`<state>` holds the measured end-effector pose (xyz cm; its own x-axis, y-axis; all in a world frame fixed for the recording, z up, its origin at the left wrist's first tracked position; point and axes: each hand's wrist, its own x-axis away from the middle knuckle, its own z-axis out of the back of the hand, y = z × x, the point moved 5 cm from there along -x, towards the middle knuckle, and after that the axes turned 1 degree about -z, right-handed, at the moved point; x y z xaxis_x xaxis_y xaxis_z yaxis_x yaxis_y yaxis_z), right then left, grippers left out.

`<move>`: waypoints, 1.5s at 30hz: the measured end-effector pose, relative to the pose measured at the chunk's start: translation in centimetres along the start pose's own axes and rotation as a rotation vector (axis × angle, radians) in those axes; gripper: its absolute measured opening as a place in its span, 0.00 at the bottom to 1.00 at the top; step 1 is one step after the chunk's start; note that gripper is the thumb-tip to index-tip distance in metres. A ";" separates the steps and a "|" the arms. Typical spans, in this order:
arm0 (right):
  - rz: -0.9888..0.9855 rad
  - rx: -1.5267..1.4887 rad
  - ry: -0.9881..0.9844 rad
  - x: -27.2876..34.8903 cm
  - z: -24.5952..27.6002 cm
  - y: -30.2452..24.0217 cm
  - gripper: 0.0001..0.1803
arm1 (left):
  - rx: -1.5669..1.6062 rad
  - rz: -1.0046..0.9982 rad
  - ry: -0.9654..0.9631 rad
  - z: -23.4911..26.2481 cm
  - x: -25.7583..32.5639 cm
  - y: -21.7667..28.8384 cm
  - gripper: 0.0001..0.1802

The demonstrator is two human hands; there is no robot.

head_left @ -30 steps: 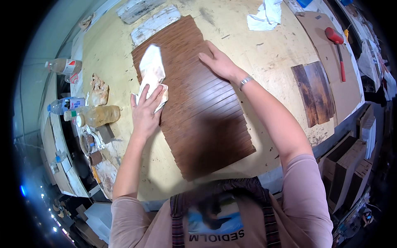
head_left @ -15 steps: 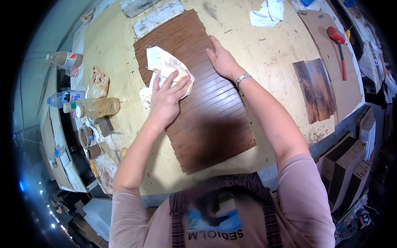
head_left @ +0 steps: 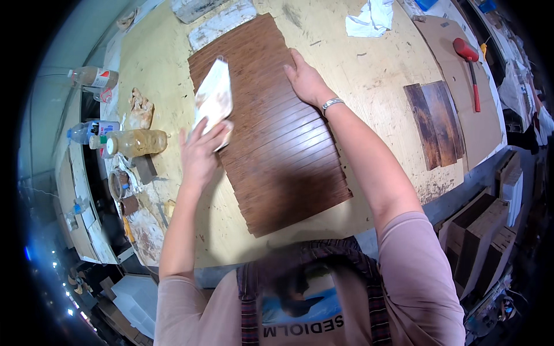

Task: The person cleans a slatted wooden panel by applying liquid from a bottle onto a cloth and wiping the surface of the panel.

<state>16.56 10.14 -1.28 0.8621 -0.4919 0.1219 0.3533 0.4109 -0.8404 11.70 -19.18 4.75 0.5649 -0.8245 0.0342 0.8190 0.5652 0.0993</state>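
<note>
Head view: a stained rag (head_left: 214,99) is pinned flat under the left hand (head_left: 199,153) at 10 o'clock on the slatted brown panel (head_left: 277,127). The panel's 2 o'clock edge is braced by the open-palmed right hand (head_left: 306,81), so sliding on the bench (head_left: 375,75) is prevented.

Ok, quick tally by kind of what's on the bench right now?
Slatted brown wood panel: 1
Dark stained boards: 2
Cloths: 2, one under the left hand at, one white at
Plastic bottles: 3
Red-handled tool: 1
Total: 9
</note>
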 end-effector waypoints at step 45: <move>0.126 0.006 -0.120 27.4 2.5 6.7 0.56 | 0.210 -0.264 -0.027 -4.9 12.0 23.7 0.41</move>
<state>43.46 1.34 -2.26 0.9366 -0.3415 0.0786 0.2421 0.4685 -0.8497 38.37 -15.54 2.67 0.3311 -0.9436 0.0060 0.8962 0.3165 0.3110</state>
